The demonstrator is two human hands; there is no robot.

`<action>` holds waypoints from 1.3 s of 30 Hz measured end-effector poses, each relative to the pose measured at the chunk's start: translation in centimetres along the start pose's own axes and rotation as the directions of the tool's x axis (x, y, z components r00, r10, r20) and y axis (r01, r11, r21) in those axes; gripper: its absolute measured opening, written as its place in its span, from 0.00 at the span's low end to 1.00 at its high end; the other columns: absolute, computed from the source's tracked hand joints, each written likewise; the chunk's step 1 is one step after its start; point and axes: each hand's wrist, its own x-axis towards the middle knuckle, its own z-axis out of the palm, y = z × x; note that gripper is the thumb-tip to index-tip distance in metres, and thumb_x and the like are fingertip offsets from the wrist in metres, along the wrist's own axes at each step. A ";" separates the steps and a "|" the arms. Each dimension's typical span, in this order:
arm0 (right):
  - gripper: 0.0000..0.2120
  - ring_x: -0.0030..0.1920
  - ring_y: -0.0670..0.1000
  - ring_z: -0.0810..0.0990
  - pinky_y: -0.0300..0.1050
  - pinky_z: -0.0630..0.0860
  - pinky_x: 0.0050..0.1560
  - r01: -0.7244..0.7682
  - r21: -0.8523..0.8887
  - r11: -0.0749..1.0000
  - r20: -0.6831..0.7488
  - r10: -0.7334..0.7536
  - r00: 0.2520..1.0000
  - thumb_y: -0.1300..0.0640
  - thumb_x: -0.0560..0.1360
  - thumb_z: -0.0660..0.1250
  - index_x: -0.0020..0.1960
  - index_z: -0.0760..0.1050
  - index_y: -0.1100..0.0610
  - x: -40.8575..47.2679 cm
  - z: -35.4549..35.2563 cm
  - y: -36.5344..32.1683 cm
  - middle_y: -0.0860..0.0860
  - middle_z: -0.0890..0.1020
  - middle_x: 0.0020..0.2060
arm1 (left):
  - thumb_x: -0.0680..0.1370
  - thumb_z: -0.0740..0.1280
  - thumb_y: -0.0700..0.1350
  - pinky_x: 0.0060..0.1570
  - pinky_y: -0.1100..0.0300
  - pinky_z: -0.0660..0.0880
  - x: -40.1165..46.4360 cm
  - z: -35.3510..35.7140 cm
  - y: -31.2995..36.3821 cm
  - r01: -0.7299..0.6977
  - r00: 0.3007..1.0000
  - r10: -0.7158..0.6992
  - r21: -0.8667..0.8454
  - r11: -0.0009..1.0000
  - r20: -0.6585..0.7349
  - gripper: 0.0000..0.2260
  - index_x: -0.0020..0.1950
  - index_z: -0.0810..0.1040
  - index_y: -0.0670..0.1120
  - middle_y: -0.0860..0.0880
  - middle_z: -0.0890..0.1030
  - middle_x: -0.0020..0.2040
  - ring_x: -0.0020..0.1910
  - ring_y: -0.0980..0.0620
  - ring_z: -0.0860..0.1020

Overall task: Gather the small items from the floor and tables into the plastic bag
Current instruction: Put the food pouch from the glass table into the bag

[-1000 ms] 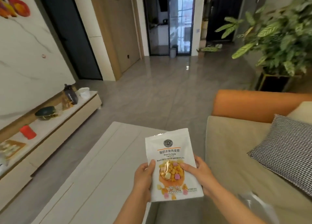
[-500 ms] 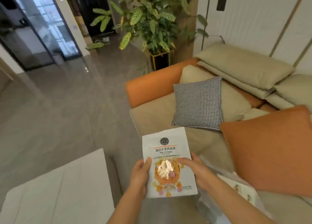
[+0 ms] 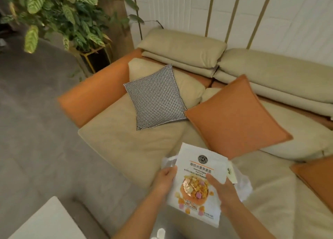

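A white snack pouch [image 3: 197, 168] printed with a bowl of cereal is held over the beige sofa seat. My left hand [image 3: 164, 180] grips its left edge and my right hand [image 3: 222, 189] holds its right side, thumb on the front. A clear plastic bag [image 3: 244, 183] lies crumpled on the seat under and to the right of the pouch, mostly hidden by it. A pale packet [image 3: 231, 174] shows inside the bag.
The beige sofa [image 3: 129, 145] has an orange armrest [image 3: 91, 98], a checked cushion [image 3: 155, 99] and orange cushions [image 3: 236, 118]. A potted plant [image 3: 59, 19] stands at the back left. A white table corner [image 3: 48, 220] is at the bottom left, grey floor beside it.
The view has swung right from the room and low table to the sofa. Both hands have carried the pouch over the plastic bag on the seat.
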 end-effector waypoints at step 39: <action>0.17 0.56 0.56 0.80 0.53 0.75 0.58 -0.020 0.549 0.836 -0.125 0.106 0.986 0.66 0.77 0.61 0.64 0.72 0.59 9.4 -6.3 -3.9 0.57 0.81 0.57 | 0.75 0.63 0.42 0.50 0.47 0.80 12.5 12.9 7.6 -0.077 0.979 0.175 0.597 0.799 -0.108 0.09 0.51 0.80 0.43 0.38 0.83 0.49 0.49 0.38 0.82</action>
